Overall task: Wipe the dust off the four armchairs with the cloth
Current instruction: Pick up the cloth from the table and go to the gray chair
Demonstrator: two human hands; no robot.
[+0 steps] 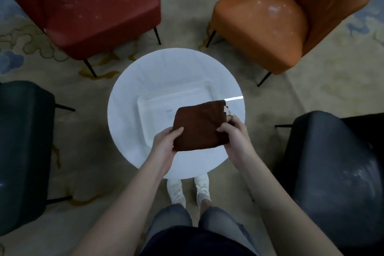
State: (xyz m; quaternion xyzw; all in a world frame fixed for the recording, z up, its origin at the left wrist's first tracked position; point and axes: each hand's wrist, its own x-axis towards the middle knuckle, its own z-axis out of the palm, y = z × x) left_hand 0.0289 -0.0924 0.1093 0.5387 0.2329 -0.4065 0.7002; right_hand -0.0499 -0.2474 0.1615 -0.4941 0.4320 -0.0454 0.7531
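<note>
Head view, looking straight down. Brown cloth (199,124) is folded to a rough square and held in the air over the round white table (124,110), above the near-right part of the white tray (158,100). It touches neither, as far as can be told.

Left hand (164,145) pinches the cloth's near-left corner, thumb on top and fingers underneath. Right hand (234,137) grips the right edge the same way, thumb over the top face. A small pale tag (225,109) shows at the far-right corner.

Handling, judged from the look:
- Pile is matte and fuzzy, terry-like. Soft, light and limp, with no stiffness of its own.
- It keeps its flat shape only because two opposite sides are supported; held by one corner it would likely hang open.
- Not slippery and not fragile.
- Best hold for wiping is probably one palm spread over the folded pad, fingers wrapped round an edge so the layers stay together.

Targets: the red armchair (99,10) and orange armchair (259,27) on the far side both show whitish dust patches on the seat. The right dark armchair (332,162) shows a faint grey film. The left dark armchair (22,141) is too dim to judge.

No chair is in contact with the cloth — wiping not yet begun, by my reading.
</note>
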